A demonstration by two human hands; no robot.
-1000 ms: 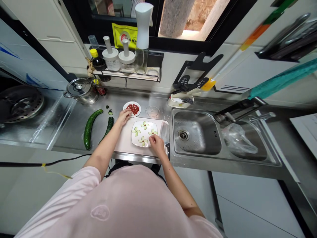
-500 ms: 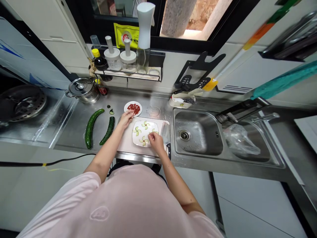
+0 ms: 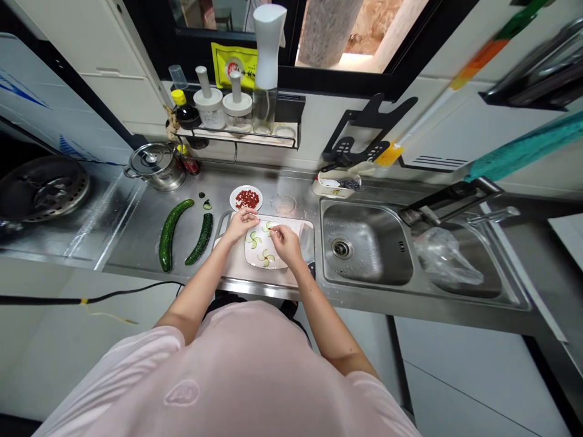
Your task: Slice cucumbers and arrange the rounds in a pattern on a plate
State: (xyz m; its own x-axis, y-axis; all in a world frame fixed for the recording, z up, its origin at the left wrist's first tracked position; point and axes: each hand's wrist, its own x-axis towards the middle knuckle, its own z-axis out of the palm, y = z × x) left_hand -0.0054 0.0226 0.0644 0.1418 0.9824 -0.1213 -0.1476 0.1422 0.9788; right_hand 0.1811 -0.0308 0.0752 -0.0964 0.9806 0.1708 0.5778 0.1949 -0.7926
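A white squarish plate [image 3: 250, 258] lies on a light cutting board [image 3: 233, 270], with pale green cucumber slices [image 3: 253, 239] laid in pinwheels on it. My left hand [image 3: 242, 224] is over the plate's upper left edge, fingertips pinched together around something too small to make out. Above the plate's right half, my right hand [image 3: 286, 244] also makes a pinch; whatever is in it is too small to name. This hand covers part of the plate. A small round plate [image 3: 234, 206] of chopped red bits [image 3: 247, 198] stands just beyond my left hand.
Two whole cucumbers [image 3: 172, 233] and small green end pieces [image 3: 206, 204] lie at the left. A knife [image 3: 308, 241] rests on the board's right side. The sink [image 3: 364, 237] is to the right; a lidded pot [image 3: 157, 167] stands at the back left.
My left hand has moved right and slightly down, from the dish of red bits to the pinwheel plate. My right hand has shifted a little up and left above the plate.
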